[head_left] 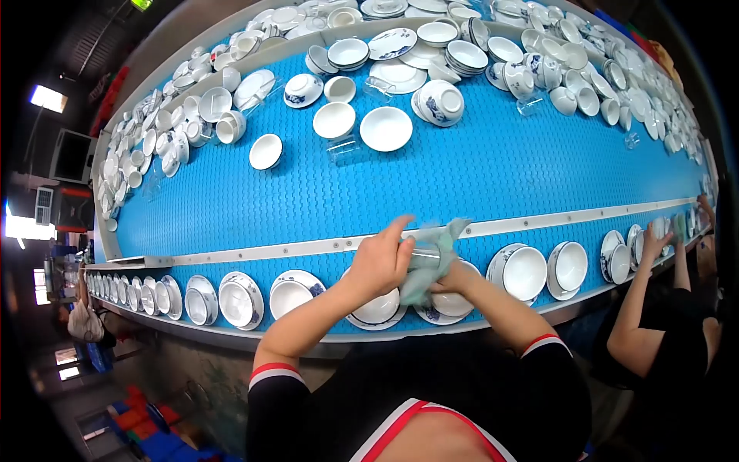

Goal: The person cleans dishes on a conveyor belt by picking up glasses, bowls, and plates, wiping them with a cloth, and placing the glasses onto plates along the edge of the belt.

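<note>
My left hand (pixel 382 258) is closed around a clear drinking glass (pixel 424 253), its fingers partly blurred. A grey-green cloth (pixel 437 266) wraps the glass's other end. My right hand (pixel 456 280) grips that cloth from the right, and its fingers are mostly hidden behind it. Both hands are above the near blue lane, over stacks of a white bowl on a plate. One bowl (pixel 377 308) shows beneath my left forearm, and another bowl (pixel 452 302) lies under my right hand.
A white divider rail (pixel 308 248) separates the near lane from the wide blue belt (pixel 493 177). Heaps of bowls, plates, cups and glasses crowd the belt's far side. Bowl-and-plate sets (pixel 240 302) line the near lane. At right, a co-worker's arm (pixel 643 262) reaches over the lane.
</note>
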Tool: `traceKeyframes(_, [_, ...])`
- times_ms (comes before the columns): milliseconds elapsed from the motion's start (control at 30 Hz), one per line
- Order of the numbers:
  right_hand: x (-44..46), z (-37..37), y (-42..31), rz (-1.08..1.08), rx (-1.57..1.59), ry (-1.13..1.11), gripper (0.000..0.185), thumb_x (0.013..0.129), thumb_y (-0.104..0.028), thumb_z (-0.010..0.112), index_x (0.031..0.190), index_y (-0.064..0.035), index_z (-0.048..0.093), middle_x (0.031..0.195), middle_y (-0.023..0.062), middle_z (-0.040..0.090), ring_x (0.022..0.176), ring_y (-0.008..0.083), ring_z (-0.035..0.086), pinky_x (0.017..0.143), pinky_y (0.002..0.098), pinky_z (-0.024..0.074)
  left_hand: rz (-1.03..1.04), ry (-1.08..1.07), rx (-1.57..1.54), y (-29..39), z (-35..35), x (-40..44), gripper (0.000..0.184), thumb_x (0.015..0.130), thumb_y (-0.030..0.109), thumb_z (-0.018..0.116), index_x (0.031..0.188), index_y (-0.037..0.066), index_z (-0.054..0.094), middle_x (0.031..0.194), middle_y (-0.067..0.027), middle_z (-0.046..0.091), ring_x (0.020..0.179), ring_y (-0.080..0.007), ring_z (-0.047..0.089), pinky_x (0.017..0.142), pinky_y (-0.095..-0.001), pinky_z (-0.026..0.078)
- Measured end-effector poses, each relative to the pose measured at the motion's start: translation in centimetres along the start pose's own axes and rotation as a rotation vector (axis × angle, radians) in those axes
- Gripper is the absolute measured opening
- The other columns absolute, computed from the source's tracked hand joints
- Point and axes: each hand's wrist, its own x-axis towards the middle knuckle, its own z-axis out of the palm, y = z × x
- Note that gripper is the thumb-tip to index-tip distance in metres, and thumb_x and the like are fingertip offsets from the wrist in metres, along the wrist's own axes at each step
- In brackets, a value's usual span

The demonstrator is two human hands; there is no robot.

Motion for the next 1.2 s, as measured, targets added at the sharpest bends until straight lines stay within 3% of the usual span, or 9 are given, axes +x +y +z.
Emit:
traceKeyframes(333, [0.2, -5.3, 3.1, 0.035, -0.059, 0.03, 0.037, 0.073, -0.025, 0.06, 0.107, -0.0114, 0.055, 0.112, 0.0073, 0.052, 0.097, 0.0204, 0.054, 0.081, 0.0381, 0.043, -0.69, -0.033, -0.85, -1.9, 4.3, 1.9, 0.071, 0.086, 0.061, 0.021, 0.132, 0.008, 0.029, 0.088, -0.0115, 0.056, 0.056, -0.0122, 0.049, 0.041, -0.0228, 0.039])
traceKeyframes(400, [0.6, -4.3, 3.7, -0.035, -0.03, 0.106, 0.033, 0.074, -0.024, 0.061, 0.103, -0.0081, 0.055, 0.103, 0.0074, 0.056, 0.084, 0.0216, 0.057, 0.072, 0.0375, 0.0457, 0.026, 0.275, -0.234, -3.2, 8.5, 2.2, 0.065, 0.091, 0.049, 0.027, 0.133, 0.0, 0.022, 0.085, -0.0098, 0.058, 0.067, -0.0186, 0.058, 0.047, -0.0289, 0.044])
traceKeyframes(467, [0.8, -4.8, 4.2, -0.004, -0.117, 0.167, 0.027, 0.074, -0.022, 0.062, 0.095, -0.0063, 0.056, 0.089, 0.0066, 0.059, 0.076, 0.0222, 0.057, 0.066, 0.0337, 0.0463, 0.069, 0.388, -0.233, -0.7, 9.1, 2.1, 0.07, 0.088, 0.048, 0.035, 0.133, -0.004, 0.02, 0.078, -0.01, 0.06, 0.061, -0.0242, 0.059, 0.051, -0.0347, 0.045])
traceKeyframes(667, [-3.4, -4.7, 2.6, 1.18, 1.461, -0.259, 0.039, 0.071, -0.013, 0.067, 0.107, -0.0055, 0.056, 0.096, 0.0074, 0.061, 0.085, 0.0132, 0.057, 0.068, 0.0249, 0.0461, 0.556, 0.392, 0.408, 0.3, 9.3, 0.2, 0.061, 0.076, 0.043, 0.058, 0.114, -0.003, 0.046, 0.078, -0.0156, 0.058, 0.064, -0.0308, 0.058, 0.058, -0.0387, 0.046])
traceKeyframes(767, [-4.8, -6.9, 4.6, 1.067, 1.637, -0.487, 0.032, 0.073, -0.013, 0.065, 0.103, -0.0054, 0.058, 0.097, 0.0071, 0.06, 0.085, 0.0127, 0.056, 0.068, 0.0257, 0.0467, 0.207, 0.857, 0.309, -2.9, 10.8, -4.5, 0.047, 0.079, 0.035, 0.057, 0.107, -0.002, 0.048, 0.09, -0.0175, 0.056, 0.078, -0.0289, 0.057, 0.07, -0.0352, 0.045])
traceKeyframes(867, [-4.9, -8.7, 7.0, 0.614, 0.652, -0.891, 0.03, 0.073, -0.014, 0.065, 0.101, -0.0048, 0.058, 0.096, 0.0064, 0.059, 0.084, 0.0124, 0.056, 0.068, 0.0275, 0.0476, -0.345, 1.325, 0.105, -4.8, 10.5, -9.6, 0.039, 0.088, 0.024, 0.046, 0.116, -0.003, 0.04, 0.099, -0.0172, 0.053, 0.092, -0.0259, 0.052, 0.082, -0.0375, 0.04])
traceKeyframes(933, [-8.2, -9.5, 9.1, 0.934, 1.409, -0.384, 0.033, 0.072, -0.014, 0.067, 0.101, -0.0041, 0.056, 0.095, 0.0057, 0.058, 0.083, 0.0129, 0.056, 0.068, 0.0287, 0.048, -0.588, 1.265, 0.315, -5.2, 9.8, -12.3, 0.042, 0.087, 0.022, 0.047, 0.118, -0.004, 0.037, 0.102, -0.0182, 0.053, 0.094, -0.0285, 0.051, 0.084, -0.0394, 0.039])
traceKeyframes(1067, [-10.1, -10.0, 9.9, 0.983, 1.463, -0.099, 0.036, 0.071, -0.014, 0.068, 0.103, -0.0042, 0.055, 0.093, 0.0051, 0.058, 0.083, 0.013, 0.056, 0.068, 0.0293, 0.0482, -0.272, 1.128, 0.86, -5.7, 6.7, -6.0, 0.044, 0.085, 0.019, 0.051, 0.118, -0.006, 0.038, 0.109, -0.0207, 0.05, 0.098, -0.0325, 0.05, 0.087, -0.0399, 0.038])
traceKeyframes(1200, [-12.3, -10.3, 10.5, 0.931, 1.434, 0.074, 0.035, 0.069, -0.012, 0.069, 0.1, -0.0045, 0.055, 0.093, 0.0044, 0.058, 0.08, 0.0118, 0.054, 0.066, 0.0286, 0.0475, -0.188, 0.883, 0.012, -6.8, 2.0, 11.5, 0.045, 0.083, 0.019, 0.056, 0.118, -0.005, 0.042, 0.109, -0.0211, 0.053, 0.092, -0.0256, 0.056, 0.073, -0.0337, 0.046])
